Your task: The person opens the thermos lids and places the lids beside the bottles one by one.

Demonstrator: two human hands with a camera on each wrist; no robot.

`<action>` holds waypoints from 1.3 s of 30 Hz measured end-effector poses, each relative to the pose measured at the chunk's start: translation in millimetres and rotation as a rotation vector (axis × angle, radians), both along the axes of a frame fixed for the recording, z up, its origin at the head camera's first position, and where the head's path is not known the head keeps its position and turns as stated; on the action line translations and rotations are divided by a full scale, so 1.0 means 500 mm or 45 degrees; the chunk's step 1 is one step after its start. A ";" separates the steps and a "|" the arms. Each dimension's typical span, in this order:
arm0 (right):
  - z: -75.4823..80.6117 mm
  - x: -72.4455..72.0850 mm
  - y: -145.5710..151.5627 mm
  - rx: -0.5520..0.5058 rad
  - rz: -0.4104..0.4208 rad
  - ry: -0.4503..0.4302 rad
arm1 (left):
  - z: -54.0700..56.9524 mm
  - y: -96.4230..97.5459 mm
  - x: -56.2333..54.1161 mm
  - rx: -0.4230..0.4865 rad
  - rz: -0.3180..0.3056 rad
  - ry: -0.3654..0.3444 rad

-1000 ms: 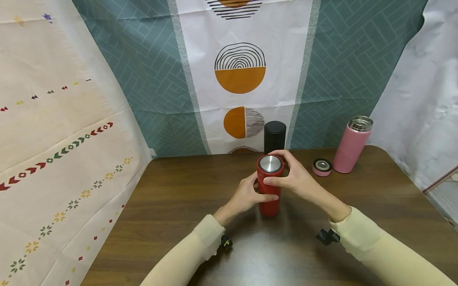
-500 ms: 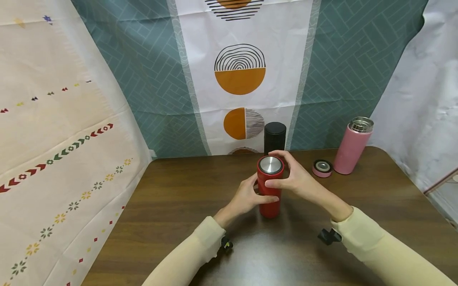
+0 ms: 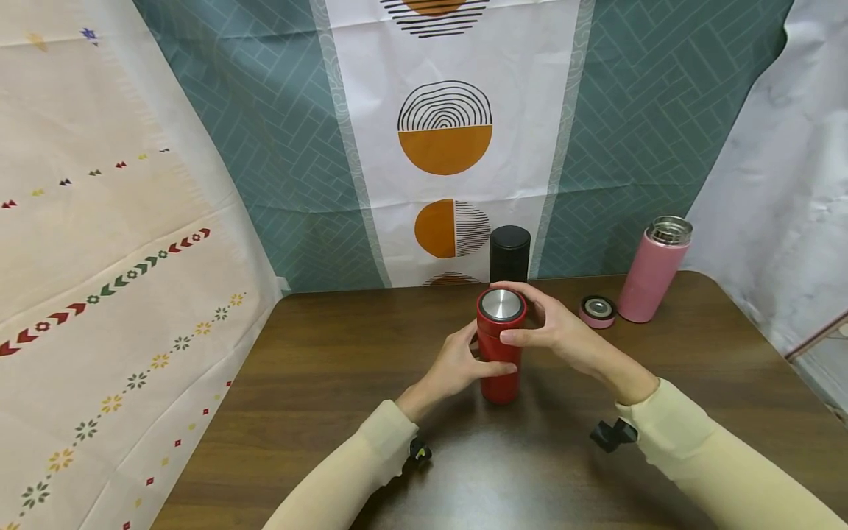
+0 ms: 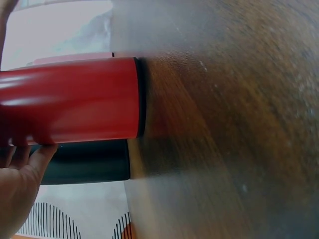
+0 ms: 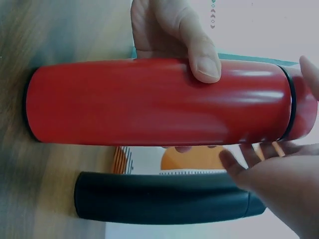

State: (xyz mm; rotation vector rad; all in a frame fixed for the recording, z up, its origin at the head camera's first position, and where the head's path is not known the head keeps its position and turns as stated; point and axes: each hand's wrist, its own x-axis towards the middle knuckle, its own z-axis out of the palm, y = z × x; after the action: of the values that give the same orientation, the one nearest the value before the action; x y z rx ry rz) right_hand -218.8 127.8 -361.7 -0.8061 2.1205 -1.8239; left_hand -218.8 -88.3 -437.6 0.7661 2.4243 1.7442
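Note:
A red thermos (image 3: 499, 346) stands upright on the table, capped by a red lid with a silver top (image 3: 501, 305). My left hand (image 3: 458, 362) grips its body from the left, thumb across the front. At the upper end, my right hand (image 3: 566, 337) curls around the lid, thumb at the near right side and fingers behind. The right wrist view shows the right hand's thumb (image 5: 310, 74) overlapping the lid (image 5: 304, 112), beyond a black ring. How firmly the right fingers press there is hard to tell. Below the left grip, the thermos body (image 4: 84, 102) shows in the left wrist view.
Behind the red thermos stands a black thermos (image 3: 509, 254), partly hidden. A pink thermos (image 3: 652, 276) without its lid stands at the back right, its pink lid (image 3: 598, 311) lying upside down beside it. Patterned cloths (image 3: 444, 66) hang along the wooden table's (image 3: 331, 412) back and sides.
My right hand has turned around the lid, its thumb sliding right and its wrist shifting slightly right. My left hand and the red thermos stay in place.

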 end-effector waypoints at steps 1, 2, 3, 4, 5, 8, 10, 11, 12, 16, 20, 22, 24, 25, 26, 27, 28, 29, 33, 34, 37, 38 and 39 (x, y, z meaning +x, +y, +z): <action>-0.001 0.001 -0.002 0.017 -0.019 0.016 | 0.001 0.000 0.001 -0.003 0.002 -0.006; -0.003 0.002 -0.004 0.033 -0.043 0.036 | 0.001 0.000 0.001 -0.004 0.005 -0.014; -0.004 0.003 -0.007 0.052 -0.074 0.058 | 0.002 0.000 0.002 -0.006 0.006 -0.017; -0.006 0.005 -0.011 0.073 -0.112 0.085 | 0.003 -0.001 0.002 -0.007 0.008 -0.020; -0.007 0.006 -0.014 0.080 -0.146 0.107 | 0.003 -0.001 0.002 -0.007 0.011 -0.026; -0.007 0.009 -0.019 0.070 -0.206 0.135 | 0.005 0.000 0.002 -0.005 0.011 -0.026; -0.005 0.010 -0.018 0.051 -0.212 0.128 | 0.004 0.001 0.002 0.000 0.008 -0.025; -0.004 0.010 -0.017 0.041 -0.207 0.122 | 0.004 0.001 0.002 0.003 0.007 -0.024; -0.003 0.010 -0.016 0.030 -0.197 0.114 | 0.004 0.001 0.002 0.004 0.005 -0.023; 0.000 0.009 -0.013 0.005 -0.153 0.093 | 0.003 0.000 0.002 0.005 0.000 -0.027; 0.002 0.009 -0.011 -0.011 -0.129 0.076 | 0.003 -0.001 0.001 0.012 -0.013 -0.021; 0.003 0.009 -0.010 -0.018 -0.116 0.067 | 0.002 0.000 0.001 0.015 -0.017 -0.018; 0.003 0.009 -0.009 -0.021 -0.103 0.062 | 0.003 0.000 0.001 0.014 -0.017 -0.018; 0.003 0.009 -0.008 -0.017 -0.098 0.063 | 0.002 -0.001 0.001 0.015 -0.016 -0.021; 0.003 0.009 -0.007 -0.010 -0.094 0.064 | 0.002 -0.001 0.001 0.013 -0.013 -0.024; 0.003 0.009 -0.007 -0.001 -0.091 0.067 | 0.002 0.000 0.001 0.010 -0.011 -0.026; 0.003 0.010 -0.006 0.010 -0.089 0.072 | 0.003 0.000 0.001 0.006 -0.008 -0.029; 0.002 0.010 -0.006 0.024 -0.089 0.078 | 0.003 0.000 0.001 0.001 -0.004 -0.034; 0.002 0.011 -0.009 0.082 -0.126 0.133 | 0.007 0.001 0.004 -0.011 0.008 -0.051; 0.003 0.012 -0.011 0.090 -0.141 0.151 | 0.008 0.001 0.005 -0.010 0.009 -0.052; 0.005 0.012 -0.016 0.113 -0.199 0.193 | 0.009 0.002 0.005 -0.007 0.007 -0.052; 0.006 0.012 -0.017 0.115 -0.209 0.199 | 0.009 0.001 0.004 -0.007 0.005 -0.049; 0.007 0.012 -0.017 0.114 -0.213 0.194 | 0.008 0.001 0.004 -0.007 0.003 -0.045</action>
State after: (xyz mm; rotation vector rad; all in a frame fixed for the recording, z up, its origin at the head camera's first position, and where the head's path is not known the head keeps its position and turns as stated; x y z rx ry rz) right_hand -212.6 119.5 -358.2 -0.7903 2.4138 -1.7814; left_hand -217.0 -87.7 -433.7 0.7259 2.4079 1.7357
